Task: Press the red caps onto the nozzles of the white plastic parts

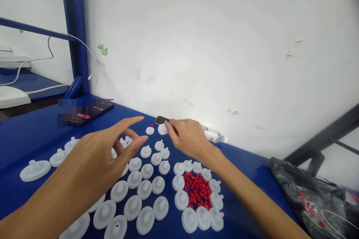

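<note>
"Near the middle of the frame, what does the right hand [186, 136] have?"

"A white disc [162, 129], seemingly pinched at its right edge between thumb and fingers. The hand covers part of the contact, so how firmly it is held cannot be told."

"And the left hand [103, 153]?"

"Left of centre, thumb and forefinger spread well apart, with nothing visible between them. It hangs over the other white discs [134, 179] on the blue worktop [258, 168]."

"How would a disc handle?"

"It looks like moulded plastic: light, fairly stiff, unlikely to break. The smooth face could let it slide on the worktop, so a press from above may only push it away. The rim takes a two-sided pinch well, and the small spout standing up in the centre offers a second hold, best kept gentle in case it bends."

"What about the red caps [198, 190], lower right of centre?"

"Tiny, light and probably prone to rolling. A fingertip pinch around the sides should suit them; a broad grasp would likely scoop several from the pile."
</note>
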Demonstrator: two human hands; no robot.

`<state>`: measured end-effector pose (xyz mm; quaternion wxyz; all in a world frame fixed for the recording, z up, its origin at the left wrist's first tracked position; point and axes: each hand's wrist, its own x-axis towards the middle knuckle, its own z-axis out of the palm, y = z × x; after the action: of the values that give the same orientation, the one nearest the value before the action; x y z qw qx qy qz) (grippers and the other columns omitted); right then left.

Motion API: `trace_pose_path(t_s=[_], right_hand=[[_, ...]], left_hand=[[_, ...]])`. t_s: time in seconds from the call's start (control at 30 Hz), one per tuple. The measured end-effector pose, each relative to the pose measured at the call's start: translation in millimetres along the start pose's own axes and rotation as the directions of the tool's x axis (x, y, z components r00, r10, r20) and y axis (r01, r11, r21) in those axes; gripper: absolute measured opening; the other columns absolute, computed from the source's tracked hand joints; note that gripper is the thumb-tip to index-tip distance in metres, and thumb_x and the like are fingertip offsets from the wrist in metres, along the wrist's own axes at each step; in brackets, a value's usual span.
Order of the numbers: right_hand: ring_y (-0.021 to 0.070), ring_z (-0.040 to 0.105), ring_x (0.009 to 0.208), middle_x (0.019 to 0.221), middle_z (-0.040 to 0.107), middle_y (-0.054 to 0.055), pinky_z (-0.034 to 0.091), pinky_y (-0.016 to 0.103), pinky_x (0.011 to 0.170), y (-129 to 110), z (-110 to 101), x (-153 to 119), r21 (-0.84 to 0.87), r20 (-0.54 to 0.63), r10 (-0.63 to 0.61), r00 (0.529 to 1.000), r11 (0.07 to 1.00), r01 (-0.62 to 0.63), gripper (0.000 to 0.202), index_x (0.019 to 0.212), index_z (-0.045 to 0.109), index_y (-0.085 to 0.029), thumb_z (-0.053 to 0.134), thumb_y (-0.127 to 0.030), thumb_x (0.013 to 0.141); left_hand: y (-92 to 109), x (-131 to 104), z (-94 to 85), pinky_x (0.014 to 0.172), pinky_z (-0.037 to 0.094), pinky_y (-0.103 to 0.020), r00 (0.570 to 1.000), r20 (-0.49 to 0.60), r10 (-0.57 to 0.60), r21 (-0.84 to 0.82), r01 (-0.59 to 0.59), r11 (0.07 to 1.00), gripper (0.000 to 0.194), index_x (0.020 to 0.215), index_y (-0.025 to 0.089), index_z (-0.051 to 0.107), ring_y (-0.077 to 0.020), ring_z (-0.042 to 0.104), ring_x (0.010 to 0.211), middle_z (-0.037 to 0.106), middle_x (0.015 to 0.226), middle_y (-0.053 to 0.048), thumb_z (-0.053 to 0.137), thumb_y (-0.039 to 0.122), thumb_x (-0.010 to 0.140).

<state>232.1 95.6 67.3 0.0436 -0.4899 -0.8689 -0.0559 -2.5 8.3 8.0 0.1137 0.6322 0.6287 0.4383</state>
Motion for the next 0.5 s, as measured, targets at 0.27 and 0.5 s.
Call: trace_pose_path(t_s=[0.27, 0.5], right_hand=[[0.031, 0.086, 0.125, 0.143, 0.086, 0.011, 0.072, 0.056, 0.113, 22.4, 26.7, 60.1, -0.083, 0.25, -0.067, 0.966, 0.992, 0.091, 0.039, 0.141, 0.083, -0.019, 0.086, -0.052, 0.121], [0.0344, 0.083, 0.135, 0.154, 0.082, 0.014, 0.071, 0.06, 0.117, 0.0, 27.6, 84.6, -0.107, 0.184, -0.079, 0.98, 0.989, 0.1, 0.041, 0.15, 0.081, -0.02, 0.086, -0.048, 0.12]], left_hand=[[-10.3, -1.9, -14.5, 0.055, 0.05, -0.035, 1.0, -0.015, -0.021, 0.036, 0.022, 0.999, 0.069, 0.133, 0.043, 0.092, -0.0206, 0.066, 0.052, 0.083, 0.077, 0.003, 0.06, 0.095, 0.1], [-11.4, -7.6, -12.2, 0.053, 0.041, -0.035, 0.995, -0.055, 0.088, 0.082, -0.083, 0.993, 0.049, 0.114, 0.045, 0.093, -0.0175, 0.052, 0.044, 0.073, 0.061, 0.008, 0.061, 0.082, 0.106]])
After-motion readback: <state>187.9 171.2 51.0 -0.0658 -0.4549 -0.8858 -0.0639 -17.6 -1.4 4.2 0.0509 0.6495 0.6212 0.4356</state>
